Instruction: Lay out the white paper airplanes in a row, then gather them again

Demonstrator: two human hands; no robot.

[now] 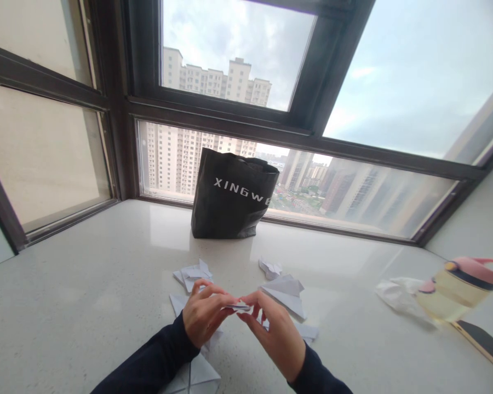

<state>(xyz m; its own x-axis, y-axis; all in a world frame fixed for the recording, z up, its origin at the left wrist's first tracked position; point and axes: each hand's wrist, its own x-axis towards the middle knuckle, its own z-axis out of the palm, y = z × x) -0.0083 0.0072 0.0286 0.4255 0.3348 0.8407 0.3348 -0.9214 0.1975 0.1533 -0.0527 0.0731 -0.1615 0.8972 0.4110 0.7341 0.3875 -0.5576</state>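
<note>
Pinches a small piece of folded paper [242,308], white and thin, nearly edge-on, between the fingertips of the left hand [205,316] and the right hand [277,331], both closed on it, just above a smooth, glossy, pale speckled counter [90,306]. Has creased white paper shapes lying around and partly behind both hands: to the far left, a layered one with raised points [194,273]; to the far right, a small crumpled-looking one [270,268] and just nearer, a broad one with sharp triangular edges [285,294]; at the near edge, a flat one with a straight dark line [197,376]. Faces a black bag [232,200], upright and boxy with a soft, uneven top and white printed letters, before dark-framed windows [234,117]. Includes at right a crumpled white tissue [396,293], beside a rounded, see-through yellowish bottle [456,295] with a pink looped lid, and a flat dark phone [487,342] with a gold-toned edge.
</note>
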